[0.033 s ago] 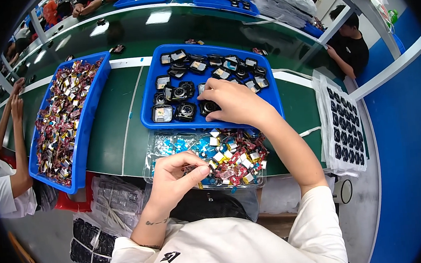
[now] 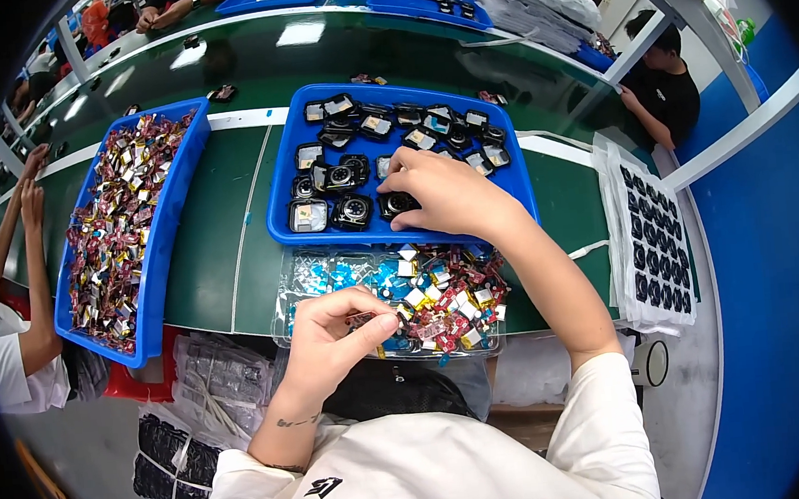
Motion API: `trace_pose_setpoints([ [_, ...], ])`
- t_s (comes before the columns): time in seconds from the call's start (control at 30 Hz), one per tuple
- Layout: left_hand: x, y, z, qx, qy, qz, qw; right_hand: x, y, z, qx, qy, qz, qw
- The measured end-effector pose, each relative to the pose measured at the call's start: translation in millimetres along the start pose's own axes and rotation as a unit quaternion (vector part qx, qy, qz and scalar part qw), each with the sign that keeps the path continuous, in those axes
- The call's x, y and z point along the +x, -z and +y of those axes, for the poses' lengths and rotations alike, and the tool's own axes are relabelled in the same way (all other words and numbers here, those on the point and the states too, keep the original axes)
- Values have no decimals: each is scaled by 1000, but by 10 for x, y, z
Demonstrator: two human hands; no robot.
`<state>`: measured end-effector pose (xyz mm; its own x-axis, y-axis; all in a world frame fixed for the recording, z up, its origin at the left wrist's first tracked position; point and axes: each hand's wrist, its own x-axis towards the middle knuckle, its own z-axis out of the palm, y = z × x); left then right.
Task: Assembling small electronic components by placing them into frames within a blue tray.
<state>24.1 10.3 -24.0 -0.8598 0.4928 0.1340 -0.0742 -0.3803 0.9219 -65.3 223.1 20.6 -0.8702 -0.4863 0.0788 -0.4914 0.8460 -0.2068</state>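
My right hand (image 2: 447, 194) reaches into a blue tray (image 2: 523, 204) of small black lens modules, its fingers closed around one black module (image 2: 398, 203) near the tray's front. My left hand (image 2: 331, 335) hovers over a clear plastic tray (image 2: 286, 301) of small blue, red and yellow parts and pinches a small dark part (image 2: 365, 322) between thumb and forefinger. Both trays sit on a green table (image 2: 222, 254) directly in front of me.
A long blue tray (image 2: 162, 268) of mixed shiny parts lies at the left, with another person's arms (image 2: 30, 269) beside it. A white sheet of black parts (image 2: 647, 239) lies at the right. A seated person (image 2: 664, 88) works at far right. Bagged black parts (image 2: 167, 455) sit below the table.
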Motion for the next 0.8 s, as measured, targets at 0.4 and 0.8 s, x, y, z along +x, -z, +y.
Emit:
trace_pose_setpoints([
  [0.4,-12,47,-16,-7,-9,2,1000,-444,65,268,737,-168,92,648],
  [0.8,117,-96,-12,118,-62,33,991,-1016,-258,-366,691,-165,224,667],
])
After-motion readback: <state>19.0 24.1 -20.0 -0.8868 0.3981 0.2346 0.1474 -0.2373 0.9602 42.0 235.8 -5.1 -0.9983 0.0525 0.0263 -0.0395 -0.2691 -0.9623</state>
